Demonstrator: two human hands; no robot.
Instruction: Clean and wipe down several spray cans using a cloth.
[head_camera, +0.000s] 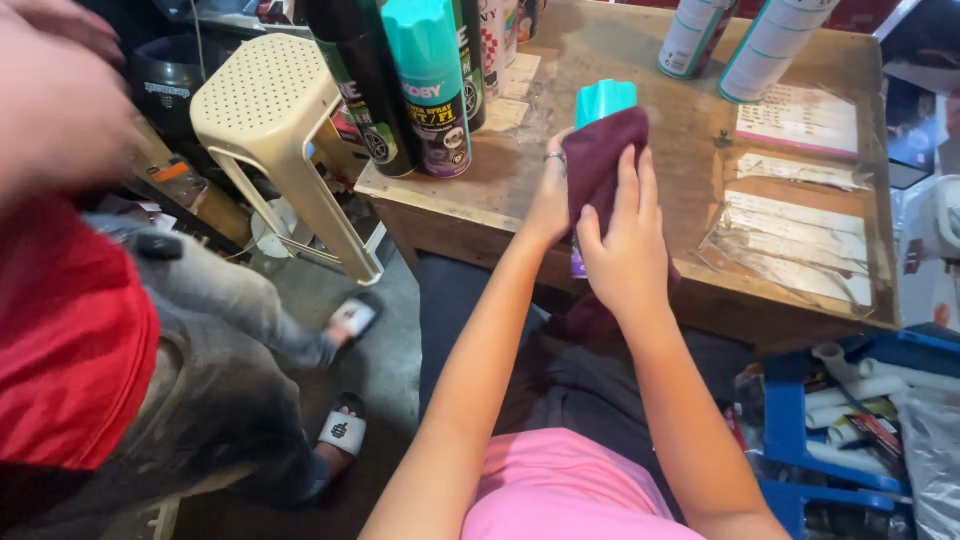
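Both hands are up over the near edge of the wooden table (640, 60), working on one spray can (604, 101) with a teal cap. The left hand (549, 195) wraps around the can from its 9 o'clock side, fingers curled onto it, a ring showing on one finger. The right hand (628, 245) has its fingers spread flat and fairly wide, pressing a dark maroon cloth (598, 160) against the can's body, so most of the can is hidden and only the cap pokes out at 12 o'clock. The cloth's loose end hangs down below the hands toward the lap.

At about 10 o'clock from the held can there's a cluster of other spray cans (425, 85) standing upright on the table's corner, one with a matching teal cap. Two more white cans (735, 35) lie near the far edge at 1 o'clock. Paper sheets under clear plastic (795, 235) sit at 3 o'clock.

A cream plastic stool (270, 110) stands off the table's left side. Another person in a red top (70, 340) and grey trousers is at the left, sandals on the floor. A blue bin (800, 440) of tubes sits at 5 o'clock.
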